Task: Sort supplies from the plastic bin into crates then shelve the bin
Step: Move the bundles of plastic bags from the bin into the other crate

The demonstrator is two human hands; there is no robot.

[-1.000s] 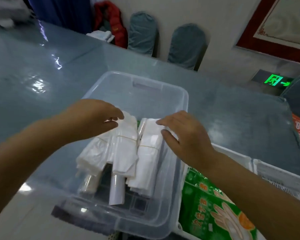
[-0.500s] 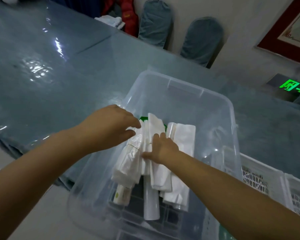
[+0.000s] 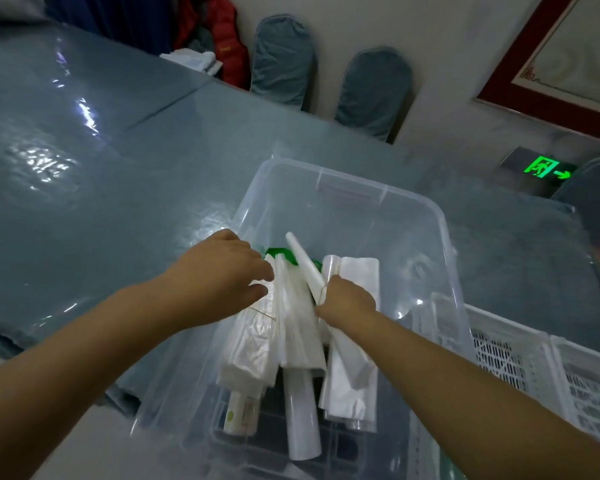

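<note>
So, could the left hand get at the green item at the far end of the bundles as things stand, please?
Probably yes: the left hand hovers beside the green item in the clear plastic bin, though white plastic bag bundles partly cover it.

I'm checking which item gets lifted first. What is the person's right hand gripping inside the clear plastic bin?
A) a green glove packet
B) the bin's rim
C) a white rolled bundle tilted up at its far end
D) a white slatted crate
C: the right hand is curled around the white rolled bundle, whose far end sticks up above the other bags in the clear plastic bin.
</note>
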